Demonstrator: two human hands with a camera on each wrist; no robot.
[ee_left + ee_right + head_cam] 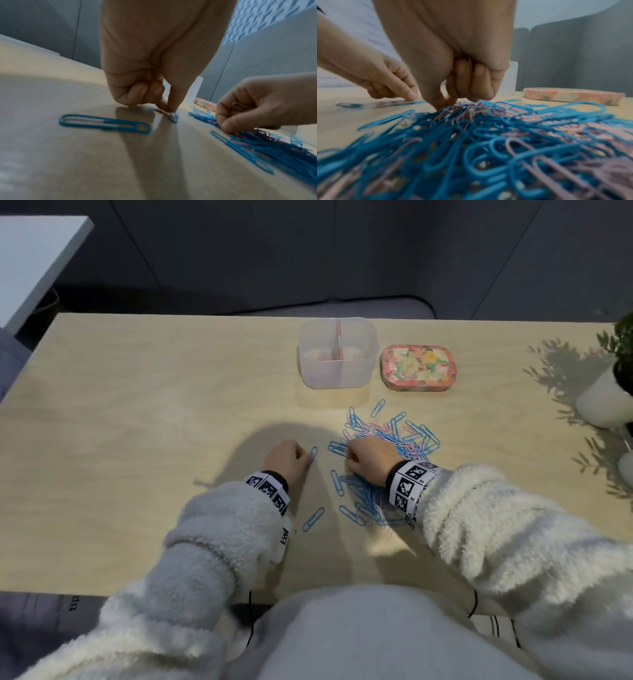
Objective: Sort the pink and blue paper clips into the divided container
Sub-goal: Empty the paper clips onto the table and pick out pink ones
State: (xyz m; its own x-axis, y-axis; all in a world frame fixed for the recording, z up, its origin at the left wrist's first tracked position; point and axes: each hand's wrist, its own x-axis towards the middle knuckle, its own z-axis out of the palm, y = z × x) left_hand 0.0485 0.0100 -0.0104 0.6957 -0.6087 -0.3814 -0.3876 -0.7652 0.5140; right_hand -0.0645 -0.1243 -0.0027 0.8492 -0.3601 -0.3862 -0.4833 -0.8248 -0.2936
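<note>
A mixed pile of blue and pink paper clips (387,436) lies in front of the clear divided container (337,371), which stands at the table's far side. My left hand (307,457) is left of the pile, its thumb and forefinger pinching the end of a single blue clip (174,117) that rests on the table. My right hand (350,456) is curled over the pile's left edge. Its thumb and forefinger reach down among the pink clips (465,109), and a few pink clips (238,105) sit in its curled palm.
A floral lid (418,368) lies right of the container. Loose blue clips (313,519) are scattered near my left wrist. A white plant pot (606,398) stands at the table's right edge. Bare wooden table (137,405) spreads to the left.
</note>
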